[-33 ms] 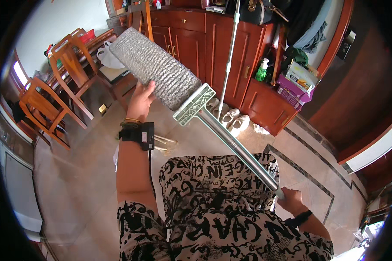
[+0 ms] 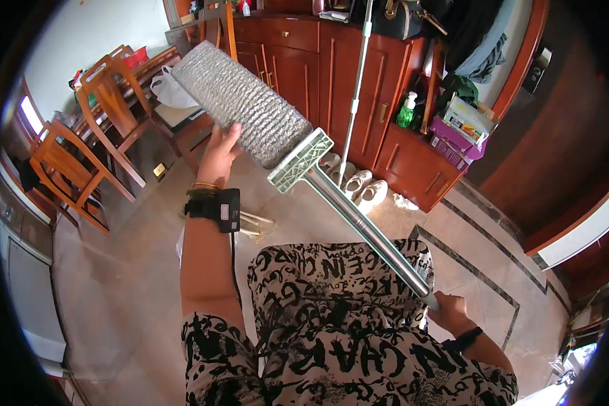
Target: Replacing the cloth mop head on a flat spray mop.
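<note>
Tiled floor [image 2: 128, 284] and dark wooden cabinets [image 2: 358, 74] are filling the background, with wooden chairs [image 2: 108, 101] standing at left and white shoes [image 2: 358, 186] lying by the cabinets. Raised above the person's lap, a flat mop [image 2: 250, 101] is slanting upward to the left. The left hand [image 2: 218, 157] is pressing against the grey pad's underside, fingers spread; the right hand [image 2: 450, 312] is closing around the metal handle [image 2: 365, 227] at its lower end.

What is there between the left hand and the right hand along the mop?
In the head view, the left hand touches the grey mop pad and the right hand grips the handle's end. Between them run the pale plastic bracket and the bare metal handle.
</note>
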Action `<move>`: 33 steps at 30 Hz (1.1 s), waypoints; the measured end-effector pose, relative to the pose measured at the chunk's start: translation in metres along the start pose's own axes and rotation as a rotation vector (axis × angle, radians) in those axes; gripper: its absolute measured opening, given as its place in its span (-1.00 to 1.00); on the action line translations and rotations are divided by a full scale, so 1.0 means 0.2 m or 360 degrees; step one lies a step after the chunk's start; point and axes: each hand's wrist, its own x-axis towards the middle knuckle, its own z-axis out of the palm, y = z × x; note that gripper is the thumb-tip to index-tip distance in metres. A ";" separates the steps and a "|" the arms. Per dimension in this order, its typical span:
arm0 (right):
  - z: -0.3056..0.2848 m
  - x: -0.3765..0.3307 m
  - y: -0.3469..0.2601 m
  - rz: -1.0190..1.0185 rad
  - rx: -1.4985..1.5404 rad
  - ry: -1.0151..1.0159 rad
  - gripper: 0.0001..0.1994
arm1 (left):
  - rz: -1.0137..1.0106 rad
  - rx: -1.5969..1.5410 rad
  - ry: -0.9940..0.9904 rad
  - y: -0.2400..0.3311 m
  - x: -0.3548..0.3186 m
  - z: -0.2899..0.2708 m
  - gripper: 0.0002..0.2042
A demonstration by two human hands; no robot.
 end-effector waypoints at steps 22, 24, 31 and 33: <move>-0.04 0.57 -0.45 -0.0235 0.1214 -0.0298 -0.47 | -0.0769 -0.1310 0.0304 -0.55 -0.63 0.81 -0.61; -0.02 0.55 -0.44 -0.0316 0.1304 -0.0345 -0.52 | -0.0798 -0.1337 0.0298 -0.60 -0.64 0.76 -0.63; -0.01 0.48 -0.63 -0.0555 0.0623 -0.0639 -0.65 | -0.0920 -0.1165 0.0527 -0.72 -0.68 0.74 -0.65; 0.04 0.46 -0.67 -0.0557 0.0555 -0.0447 -0.62 | -0.0783 -0.1155 0.0429 -0.74 -0.72 0.73 -0.65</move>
